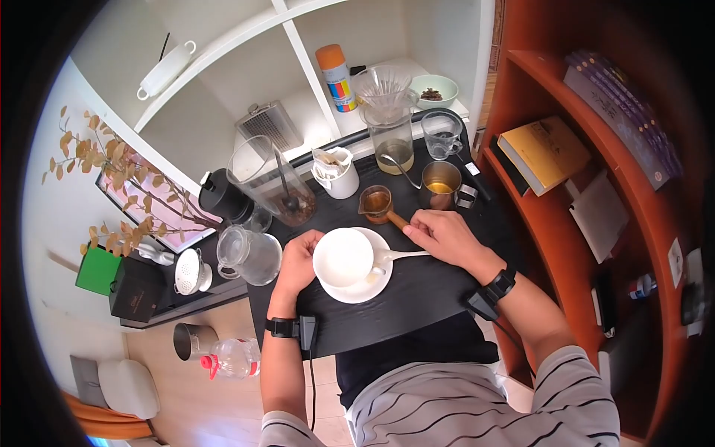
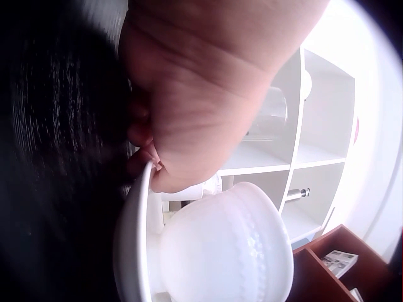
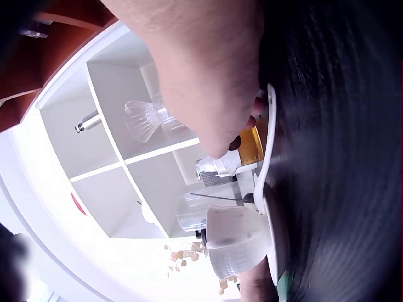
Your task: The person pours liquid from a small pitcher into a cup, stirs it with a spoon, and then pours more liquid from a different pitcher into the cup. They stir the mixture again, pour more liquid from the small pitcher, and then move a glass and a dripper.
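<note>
Steadying the saucer (image 1: pixel 360 296) looked like the left hand's (image 1: pixel 298 264) job. Head view: we had fingers narrowed on its left rim, probably to leave the white cup (image 1: pixel 344 257) mouth unobstructed. The cup was upright on the saucer, near the front of the desk (image 1: pixel 428 302). We had the white spoon (image 1: pixel 406 254) lying on the saucer, handle out to the right, presumably clear of the cup opening. The right hand (image 1: pixel 448 237) held the small glass pitcher (image 1: pixel 377 203) by its wooden handle (image 1: pixel 398 220), likely for reach and to keep off the glass.

Left wrist view: we had the saucer edge pinched, fingers off the cup itself.

Right wrist view: we had fingers curled round the handle end, amber liquid in the pitcher beyond. Couldn't tell how firm the grip was.
</note>
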### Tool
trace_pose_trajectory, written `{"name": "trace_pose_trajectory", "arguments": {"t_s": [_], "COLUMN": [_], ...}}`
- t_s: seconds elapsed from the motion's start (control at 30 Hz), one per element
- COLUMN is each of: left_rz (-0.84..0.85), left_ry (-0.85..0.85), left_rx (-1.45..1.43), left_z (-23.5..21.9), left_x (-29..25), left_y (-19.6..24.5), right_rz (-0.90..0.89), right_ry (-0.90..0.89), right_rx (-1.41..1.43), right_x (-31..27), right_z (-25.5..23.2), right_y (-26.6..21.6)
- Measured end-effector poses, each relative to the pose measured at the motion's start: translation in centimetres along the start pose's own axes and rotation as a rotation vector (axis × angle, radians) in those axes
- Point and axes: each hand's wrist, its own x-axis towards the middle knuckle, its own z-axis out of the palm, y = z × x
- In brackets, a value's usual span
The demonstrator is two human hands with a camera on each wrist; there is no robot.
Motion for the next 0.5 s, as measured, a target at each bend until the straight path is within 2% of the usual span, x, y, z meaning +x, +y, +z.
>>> {"name": "trace_pose_trajectory", "arguments": {"t_s": [0.5], "left_rz": [0.002], "left_ry": [0.035], "left_rx": [-0.017], "left_z": [-0.21], "left_x": [0.06], "left_y": [-0.48], "right_rz": [0.016], "right_ry": [-0.015], "right_rx": [0.017], "right_x": [0.07], "right_z": [0.16], "right_y": [0.3]}}
